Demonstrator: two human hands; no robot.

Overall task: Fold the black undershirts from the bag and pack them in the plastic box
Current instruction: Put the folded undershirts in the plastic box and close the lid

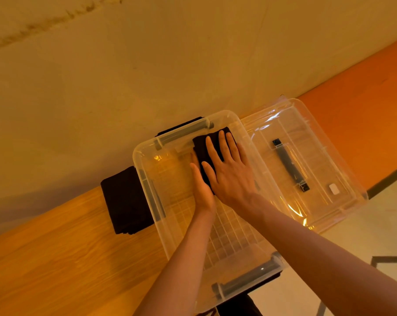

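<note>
Warm amber light, glare on the clear lid [290,124], slight blur, wide-angle edge distortion.

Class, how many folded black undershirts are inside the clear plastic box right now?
1. The folded undershirt lies at the far end of the plastic box, the right hand flat on top, the left hand at its edge. More could be hidden beneath it.

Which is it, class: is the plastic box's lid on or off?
Off. The lid lies beside the plastic box; the right hand reaches through its open top onto a folded undershirt.
</note>
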